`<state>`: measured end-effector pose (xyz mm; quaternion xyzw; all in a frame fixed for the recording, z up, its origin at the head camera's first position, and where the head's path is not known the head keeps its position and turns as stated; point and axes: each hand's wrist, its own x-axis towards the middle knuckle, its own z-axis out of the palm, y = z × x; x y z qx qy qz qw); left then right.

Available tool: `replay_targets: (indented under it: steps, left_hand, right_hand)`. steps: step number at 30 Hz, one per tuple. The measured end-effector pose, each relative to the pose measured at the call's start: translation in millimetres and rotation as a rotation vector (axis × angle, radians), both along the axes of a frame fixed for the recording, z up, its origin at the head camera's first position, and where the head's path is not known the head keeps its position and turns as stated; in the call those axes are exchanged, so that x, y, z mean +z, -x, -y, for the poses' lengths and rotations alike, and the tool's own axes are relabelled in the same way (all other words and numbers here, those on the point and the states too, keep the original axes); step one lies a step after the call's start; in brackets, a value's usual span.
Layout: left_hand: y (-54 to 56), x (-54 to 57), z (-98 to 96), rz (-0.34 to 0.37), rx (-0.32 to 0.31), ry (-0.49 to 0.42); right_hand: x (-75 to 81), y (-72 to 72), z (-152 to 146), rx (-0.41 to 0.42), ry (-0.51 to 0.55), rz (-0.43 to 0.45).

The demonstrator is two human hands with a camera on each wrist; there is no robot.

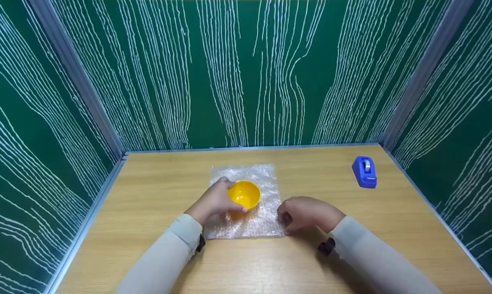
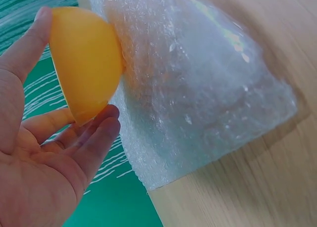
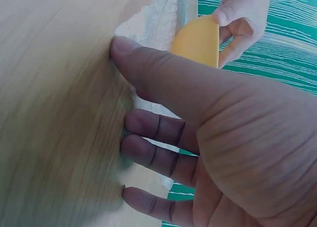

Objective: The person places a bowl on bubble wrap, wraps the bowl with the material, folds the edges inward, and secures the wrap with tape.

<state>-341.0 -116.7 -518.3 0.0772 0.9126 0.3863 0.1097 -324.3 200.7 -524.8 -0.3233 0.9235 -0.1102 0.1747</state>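
My left hand [image 1: 218, 198] holds a yellow bowl [image 1: 246, 194] by its side, thumb at the far rim and fingers round the near side. The bowl is upright, its hollow facing up, over a sheet of bubble wrap [image 1: 266, 222] lying flat on the table. In the left wrist view the base of the bowl [image 2: 91, 59] meets the wrap. My right hand [image 1: 307, 212] is at the wrap's right edge near the front corner, fingers bent and thumb low. Its fingertips [image 3: 136, 148] rest on the tabletop; the thumb hides the index fingertip, so I cannot tell whether they pinch the edge.
A blue tape dispenser [image 1: 364, 172] with a roll of tape stands at the back right of the wooden table [image 1: 156, 179]. Green panels [image 1: 246, 73] with white wavy lines enclose the back and both sides, joined by grey metal posts [image 1: 425, 73].
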Motion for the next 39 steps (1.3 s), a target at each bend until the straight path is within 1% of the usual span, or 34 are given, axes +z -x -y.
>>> replay_targets:
  steps: [8,12,15,20,23,27,34,39]
  left_hand:
    - [-1.0,0.1,-0.7,0.001,-0.001,-0.003]
    - [-0.9,-0.7,-0.5,-0.022,-0.02,0.0]
    - [-0.8,-1.1,-0.3,-0.034,-0.031,0.004]
    - [-0.5,-0.8,-0.3,-0.03,-0.03,0.004]
    - [-0.1,-0.5,-0.3,-0.028,-0.025,0.009]
    - [0.3,-0.7,-0.5,-0.022,-0.017,0.008]
    - [-0.6,-0.1,-1.0,-0.027,-0.015,0.015]
    - [0.2,-1.0,-0.5,-0.042,-0.03,0.03]
  right_hand:
    - [0.6,-2.4,0.0,0.04,0.023,-0.038]
    - [1.4,-2.8,0.2,0.068,0.064,-0.058]
    - [2.9,-2.9,0.5,0.064,0.088,-0.061]
    - [6.5,-2.5,1.0,0.038,0.075,-0.073]
    - [7.8,-1.5,1.5,0.051,0.071,-0.102]
    - [9.2,0.0,1.9,0.071,0.093,-0.135]
    - [13.9,0.1,1.8,0.077,0.136,-0.154]
    - [16.6,1.5,3.1,0.091,0.156,-0.179]
